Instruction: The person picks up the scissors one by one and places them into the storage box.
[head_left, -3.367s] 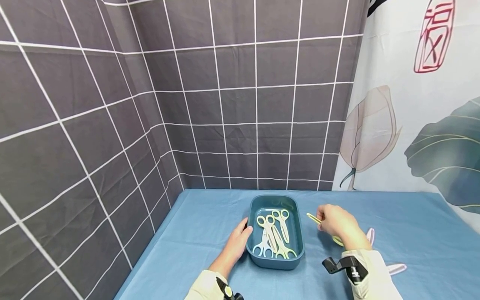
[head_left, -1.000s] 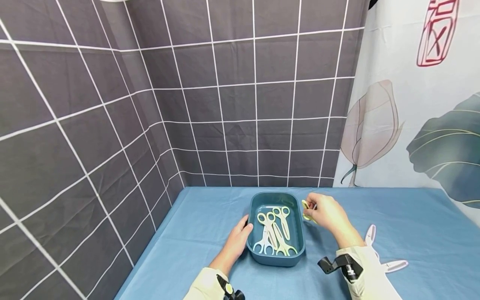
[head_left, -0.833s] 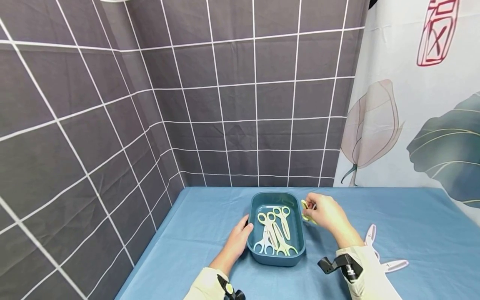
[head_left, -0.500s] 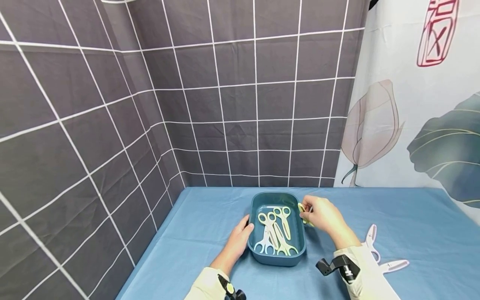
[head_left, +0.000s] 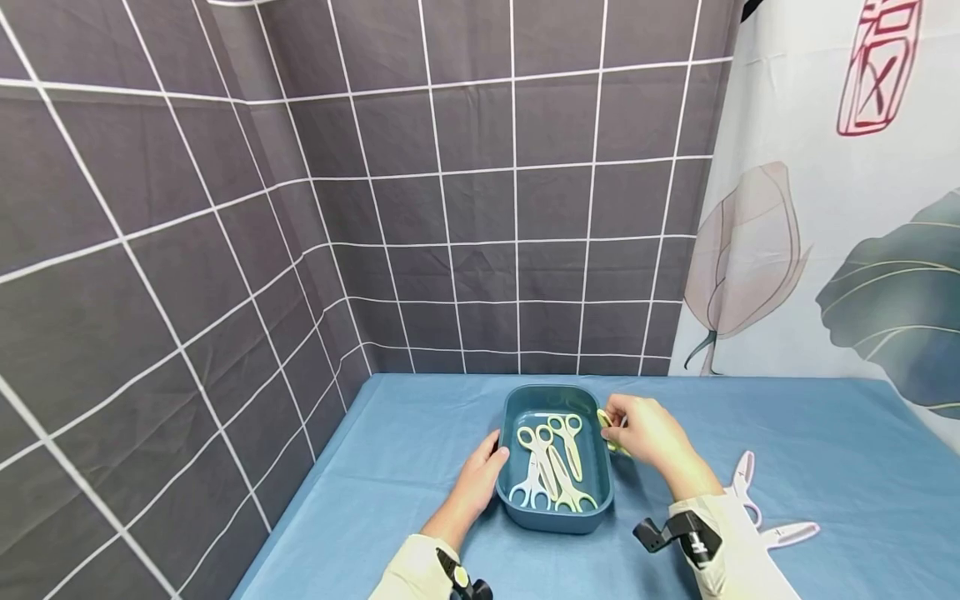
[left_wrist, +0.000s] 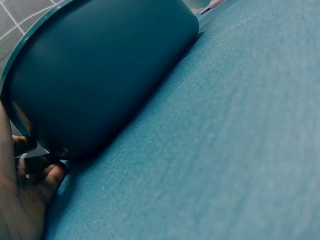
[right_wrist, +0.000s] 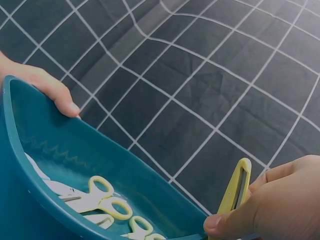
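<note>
A: Right side first. What is being held?

B: One pair of yellow scissors (head_left: 604, 419), lower right of centre in the head view. It is being pinched between thumb and fingers by the right hand (head_left: 648, 431); that grip is being kept pressed together.

A: Is the rim being touched?

B: Cannot tell. The scissors are being held right by the right rim of the teal box (head_left: 555, 522), lower centre.

A: And the left hand (head_left: 474, 477)?

B: The box's left wall is being gripped by it, thumb at the rim, fingers being curled against the outside.

A: Contents?

B: Four scissors (head_left: 573, 458) are being contained, some being overlapped by others; yellow and pale blue handles are being shown.

A: Anything else on the surface (head_left: 352, 517)?

B: Lilac scissors (head_left: 743, 475), lower right, being partly hidden by the right sleeve (head_left: 738, 546).

A: Backdrop?

B: Upper left and centre are being filled by a grey gridded cloth (head_left: 472, 208); upper right, by a white printed cloth (head_left: 795, 108).
</note>
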